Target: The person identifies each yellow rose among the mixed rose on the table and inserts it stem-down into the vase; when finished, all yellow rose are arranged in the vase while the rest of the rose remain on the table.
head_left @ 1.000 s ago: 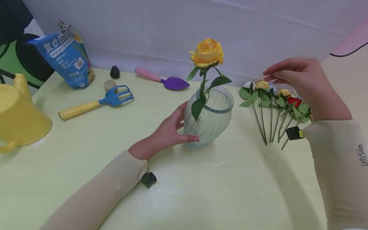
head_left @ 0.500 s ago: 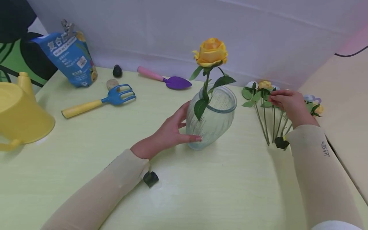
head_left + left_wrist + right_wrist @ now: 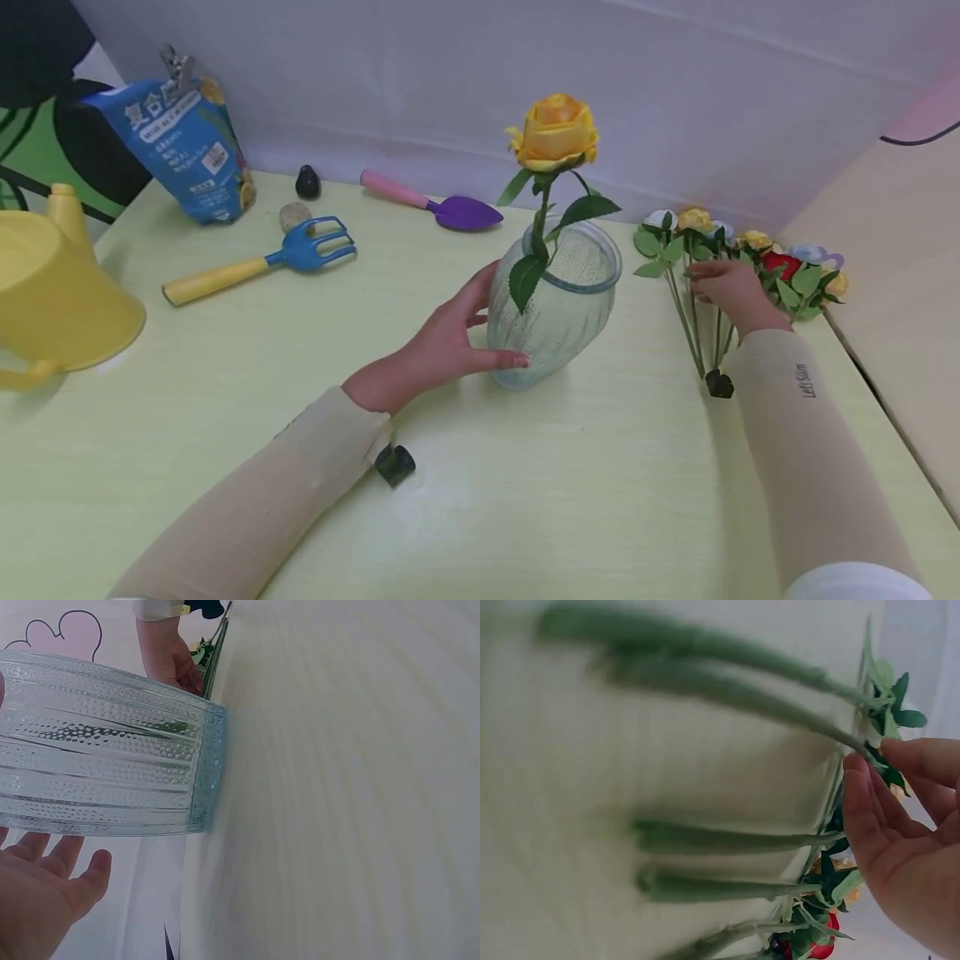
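My left hand [image 3: 453,337] holds a ribbed clear glass vase [image 3: 558,329], tilted on the table, with the thumb on its near side. A yellow rose [image 3: 557,137] with green leaves stands in the vase, leaning on the rim. Over on the right, my right hand [image 3: 731,292] is among several roses lying in a row. Its thumb and fingers pinch the upper stem of another yellow rose [image 3: 695,220], seen close in the right wrist view, where the stem [image 3: 780,712] runs between the fingertips. A white rose [image 3: 660,220] and a red rose [image 3: 780,265] lie on either side.
At the left are a yellow watering can [image 3: 67,292] and a blue pouch [image 3: 187,154] with a clip. A blue hand fork [image 3: 300,250], two stones, one a black stone [image 3: 307,182], and a purple trowel [image 3: 467,214] lie toward the back. A pale cloth [image 3: 420,92] hangs behind.
My right hand has come down from above the roses to the left and now pinches a yellow rose's stem. The left hand keeps its hold on the vase.
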Demonstrator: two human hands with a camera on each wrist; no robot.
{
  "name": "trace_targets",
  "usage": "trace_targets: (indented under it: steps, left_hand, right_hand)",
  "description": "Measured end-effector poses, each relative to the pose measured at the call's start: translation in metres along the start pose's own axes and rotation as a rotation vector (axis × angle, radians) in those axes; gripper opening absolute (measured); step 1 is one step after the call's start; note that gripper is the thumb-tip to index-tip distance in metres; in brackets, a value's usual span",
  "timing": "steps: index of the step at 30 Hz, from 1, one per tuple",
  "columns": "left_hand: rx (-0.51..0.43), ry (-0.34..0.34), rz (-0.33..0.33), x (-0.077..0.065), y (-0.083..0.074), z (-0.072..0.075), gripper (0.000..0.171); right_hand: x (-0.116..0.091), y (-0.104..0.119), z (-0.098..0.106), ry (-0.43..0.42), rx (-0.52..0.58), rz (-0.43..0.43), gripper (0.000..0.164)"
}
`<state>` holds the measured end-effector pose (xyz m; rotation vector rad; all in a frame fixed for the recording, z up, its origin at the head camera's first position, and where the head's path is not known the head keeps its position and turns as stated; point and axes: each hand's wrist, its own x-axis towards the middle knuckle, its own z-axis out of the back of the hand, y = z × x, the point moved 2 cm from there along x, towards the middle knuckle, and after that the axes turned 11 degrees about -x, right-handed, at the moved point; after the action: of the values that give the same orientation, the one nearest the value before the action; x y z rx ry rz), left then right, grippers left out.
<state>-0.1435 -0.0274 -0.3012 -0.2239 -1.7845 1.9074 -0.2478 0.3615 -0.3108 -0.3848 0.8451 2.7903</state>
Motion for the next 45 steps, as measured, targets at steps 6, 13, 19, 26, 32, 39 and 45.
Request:
trace_targets:
  steps: [6,13,19,26,32,39,45]
  left_hand:
    - [0.001,0.001,0.003,0.001,-0.001,-0.001,0.099]
    - [0.005,-0.005,0.008,0.001,-0.001,0.001,0.099]
    - [-0.003,-0.006,0.007,0.001,0.000,0.001,0.098]
    - [0.002,-0.010,0.022,0.001,-0.002,0.000,0.099]
    - [0.002,-0.011,0.021,0.000,-0.001,0.000,0.099]
    - [-0.013,-0.008,0.015,0.000,0.000,0.000,0.098]
    - [-0.021,-0.005,0.002,0.000,0.000,0.000,0.099]
  right_hand:
    - [0.001,0.001,-0.002,0.051,-0.054,0.043,0.044]
    - [-0.001,0.004,0.002,0.138,0.026,0.002,0.049]
    - [-0.004,0.006,0.008,0.151,0.084,-0.012,0.051]
    - [-0.015,0.027,0.021,0.083,0.187,0.029,0.051]
    - [-0.025,0.053,0.028,0.076,0.257,0.089,0.053]
    - [-0.035,0.077,0.030,0.094,0.366,0.082,0.055]
    - [-0.044,0.094,0.033,0.094,0.419,0.080,0.055]
